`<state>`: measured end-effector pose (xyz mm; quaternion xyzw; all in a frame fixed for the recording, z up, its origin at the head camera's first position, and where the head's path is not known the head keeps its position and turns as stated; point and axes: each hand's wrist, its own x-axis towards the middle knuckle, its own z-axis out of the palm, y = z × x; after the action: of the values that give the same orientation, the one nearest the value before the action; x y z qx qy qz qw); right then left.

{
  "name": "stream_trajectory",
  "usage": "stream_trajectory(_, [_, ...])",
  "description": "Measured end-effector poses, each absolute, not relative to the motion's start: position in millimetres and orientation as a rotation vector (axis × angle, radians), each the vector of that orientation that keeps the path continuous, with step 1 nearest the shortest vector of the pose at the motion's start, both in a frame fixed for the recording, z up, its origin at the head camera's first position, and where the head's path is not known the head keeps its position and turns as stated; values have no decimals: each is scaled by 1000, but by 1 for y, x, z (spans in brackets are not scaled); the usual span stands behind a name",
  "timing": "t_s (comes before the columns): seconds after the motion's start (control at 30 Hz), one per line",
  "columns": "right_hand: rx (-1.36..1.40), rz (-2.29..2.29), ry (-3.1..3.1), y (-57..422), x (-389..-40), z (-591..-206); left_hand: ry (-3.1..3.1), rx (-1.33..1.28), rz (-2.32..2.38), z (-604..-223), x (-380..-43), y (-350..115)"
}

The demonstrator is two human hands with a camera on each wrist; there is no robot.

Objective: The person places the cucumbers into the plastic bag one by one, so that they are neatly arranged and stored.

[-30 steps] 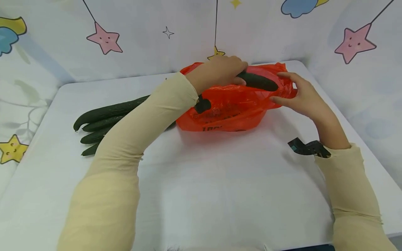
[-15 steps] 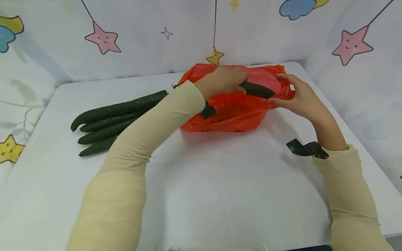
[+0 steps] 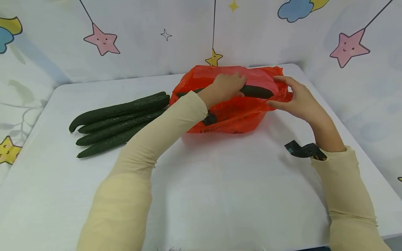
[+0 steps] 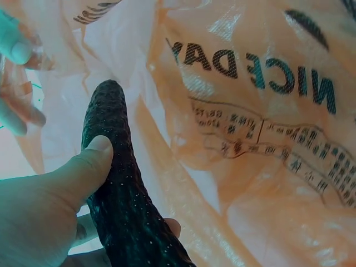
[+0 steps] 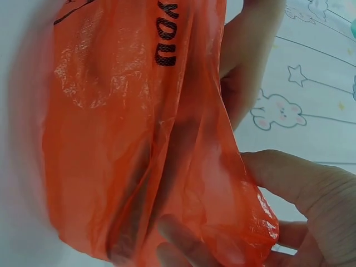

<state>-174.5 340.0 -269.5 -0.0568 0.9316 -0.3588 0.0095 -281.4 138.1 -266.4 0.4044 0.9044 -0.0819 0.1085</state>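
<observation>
My left hand (image 3: pixel 223 87) grips a dark green cucumber (image 3: pixel 258 92) at the mouth of a red plastic bag (image 3: pixel 243 116). In the left wrist view the thumb presses along the bumpy cucumber (image 4: pixel 125 189), its rounded end pointing into the bag. My right hand (image 3: pixel 299 99) holds the bag's right rim spread, thumb apart from the fingers. Through the thin plastic in the right wrist view, fingertips (image 5: pixel 186 242) show behind the bag wall, with the thumb at the rim. Long dark shapes show through the bag too.
Several cucumbers (image 3: pixel 110 113) lie side by side on the left of the white table (image 3: pixel 238 188), their right ends close to the bag. A wall with printed stars (image 3: pixel 103 39) stands right behind the table. Black wrist cameras (image 3: pixel 304 150) stick out from both sleeves.
My left hand has lowered the cucumber, its left end now down within the bag's mouth. The left forearm has shifted right, uncovering more of the cucumbers on the table. The right hand keeps its hold.
</observation>
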Motion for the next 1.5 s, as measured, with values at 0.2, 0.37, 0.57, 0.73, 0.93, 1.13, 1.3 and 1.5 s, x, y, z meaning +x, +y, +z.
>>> stream_trajectory(0.2, [-162, -1098, 2903, 340, -173, -270, 2674, 1218, -219, -280, -282, 143])
stream_trajectory(0.37, [-149, -1077, 2913, 340, -173, -270, 2676, 1213, -179, -287, -281, 144])
stream_trajectory(0.57, [-155, -1076, 2913, 339, -174, -270, 2674, 1170, -143, -297, -285, 141])
stream_trajectory(0.73, [-166, -1087, 2907, 339, -175, -271, 2671, 1162, -130, -303, -287, 139])
stream_trajectory(0.93, [-166, -1089, 2908, 340, -175, -271, 2651, 1154, -68, -307, -289, 137])
stream_trajectory(1.13, [-159, -1063, 2916, 340, -175, -272, 2614, 1137, -7, -312, -290, 135])
stream_trajectory(1.3, [-162, -1070, 2917, 340, -175, -272, 2575, 1128, 5, -313, -291, 133])
stream_trajectory(1.5, [-153, -1066, 2913, 341, -174, -271, 2538, 1160, -14, -309, -294, 130])
